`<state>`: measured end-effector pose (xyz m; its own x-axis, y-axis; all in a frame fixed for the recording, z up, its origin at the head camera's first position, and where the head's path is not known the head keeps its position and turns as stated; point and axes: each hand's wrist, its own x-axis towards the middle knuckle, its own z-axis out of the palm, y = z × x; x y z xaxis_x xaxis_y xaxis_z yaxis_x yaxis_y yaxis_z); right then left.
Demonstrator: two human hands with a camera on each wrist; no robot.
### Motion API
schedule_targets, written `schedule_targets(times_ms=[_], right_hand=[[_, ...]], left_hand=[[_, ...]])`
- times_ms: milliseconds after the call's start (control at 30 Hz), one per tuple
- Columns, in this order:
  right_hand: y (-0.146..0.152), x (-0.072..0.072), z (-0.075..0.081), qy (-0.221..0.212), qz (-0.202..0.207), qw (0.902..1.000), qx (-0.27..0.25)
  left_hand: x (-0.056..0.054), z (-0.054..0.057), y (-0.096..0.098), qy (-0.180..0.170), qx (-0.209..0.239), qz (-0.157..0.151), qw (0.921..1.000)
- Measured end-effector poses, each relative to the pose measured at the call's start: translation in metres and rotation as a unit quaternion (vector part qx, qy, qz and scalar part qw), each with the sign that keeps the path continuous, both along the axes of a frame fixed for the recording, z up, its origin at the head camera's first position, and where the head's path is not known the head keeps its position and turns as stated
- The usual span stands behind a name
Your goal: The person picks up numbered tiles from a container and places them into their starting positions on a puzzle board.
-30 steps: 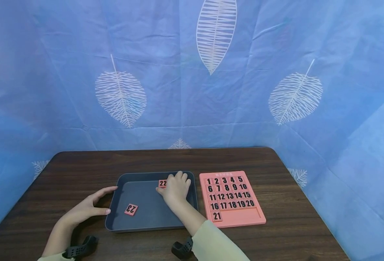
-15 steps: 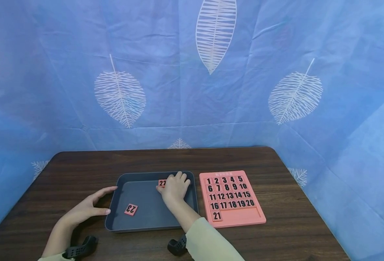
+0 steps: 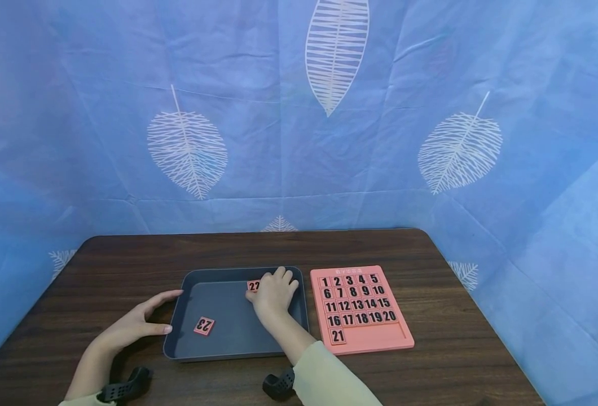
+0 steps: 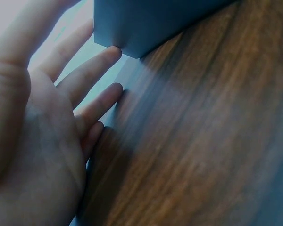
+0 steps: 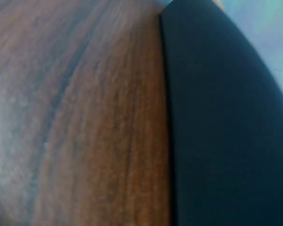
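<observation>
In the head view a pink number tile marked 22 [image 3: 253,286] lies near the far side of a dark grey tray [image 3: 223,356]. My right hand [image 3: 273,296] reaches over the tray and pinches that tile, thumb at its near edge; the other fingers partly cover its right side. A second tile, 23 [image 3: 204,326], rests upside down towards the tray's left. With fingers extended, my left hand [image 3: 133,324] touches the tray's left rim; the left wrist view shows its fingertips by the tray's outer wall [image 4: 141,23]. The right wrist view shows no hand.
Right of the tray lies a pink number board [image 3: 370,341], filled in order from 1 to 21, with bare slots after 21. Both stand on a dark wooden table [image 3: 456,349]. A blue leaf-patterned cloth [image 3: 278,141] hangs behind it.
Tile 22 has turned slightly and shifted a little right under my right hand. The right forearm has moved slightly left. My left hand stays still.
</observation>
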<state>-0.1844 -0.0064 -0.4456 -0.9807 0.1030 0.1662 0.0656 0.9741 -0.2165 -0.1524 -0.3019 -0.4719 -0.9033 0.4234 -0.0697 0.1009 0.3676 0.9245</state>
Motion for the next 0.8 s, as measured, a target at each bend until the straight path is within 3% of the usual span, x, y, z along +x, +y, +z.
schedule_targets(times_ms=[333, 800], right_hand=[[0.008, 0.01, 0.013, 0.023, 0.028, 0.9989, -0.028], [0.029, 0.036, 0.034, 0.08, 0.07, 0.9927, -0.059]], left_hand=[[-0.001, -0.001, 0.0, -0.005, -0.006, 0.004, 1.0], [0.0, -0.001, 0.0, -0.006, -0.006, 0.006, 0.9999]])
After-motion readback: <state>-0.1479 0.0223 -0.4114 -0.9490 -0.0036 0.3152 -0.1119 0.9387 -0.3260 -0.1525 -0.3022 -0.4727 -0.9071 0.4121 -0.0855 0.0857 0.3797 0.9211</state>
